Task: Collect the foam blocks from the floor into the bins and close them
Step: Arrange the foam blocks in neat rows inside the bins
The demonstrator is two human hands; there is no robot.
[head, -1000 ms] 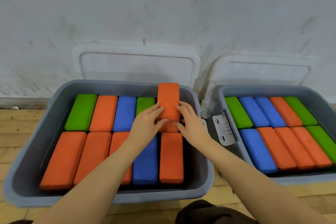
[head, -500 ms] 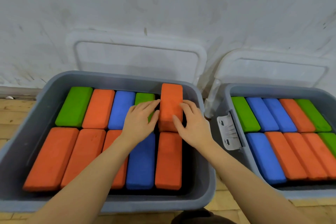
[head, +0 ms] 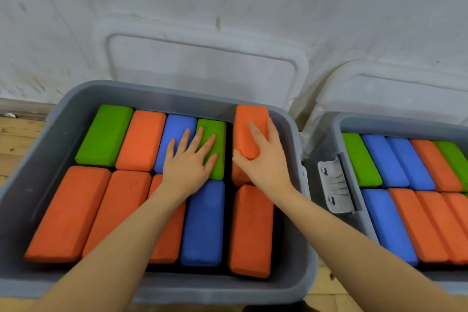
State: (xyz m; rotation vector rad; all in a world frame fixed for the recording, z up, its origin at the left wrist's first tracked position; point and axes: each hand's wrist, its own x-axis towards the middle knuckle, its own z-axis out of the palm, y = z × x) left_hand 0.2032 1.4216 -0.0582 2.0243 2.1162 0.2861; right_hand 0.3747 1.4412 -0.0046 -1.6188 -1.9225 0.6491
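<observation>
Two hands in the left bin (head: 286,119), frame centre: your left hand (head: 188,164) has let go, fingers flat on the green block (head: 215,134); your right hand (head: 263,159) grips the orange block (head: 249,121), nearly seated.

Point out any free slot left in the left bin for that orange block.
One dark gap: back row, between the green block under the left hand and the bin's right wall. The orange block in the right hand is entering it. Everywhere else is packed.

2 bare forearms, no sleeves; the left hand (head: 188,165) and right hand (head: 266,159) seemingly without rings.
</observation>
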